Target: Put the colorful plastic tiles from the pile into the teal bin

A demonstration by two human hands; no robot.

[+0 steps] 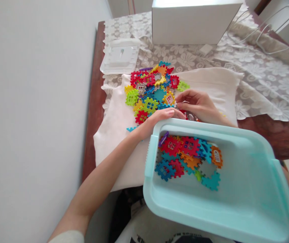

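A pile of colourful plastic interlocking blocks [150,96], notched at the edges and some with window grids, lies on a white cloth [210,82]. My left hand [161,117] reaches flat along the near side of the pile, fingers stretched out, partly behind the rim of a light-blue plastic bin [245,175]. Facing it, my right hand [197,104] is at the pile's right side, its thumb and curved fingers apart, with no block visible between them. The bin tilts in front of my body, over my right forearm. More blocks [190,157] lie at its left end.
A large white box [192,25] stands at the back of the table. Left of it lies a white plastic lid [121,55] on the lace tablecloth [268,81]. A white cable [263,30] loops at the back right. A wall [38,101] borders the left side.
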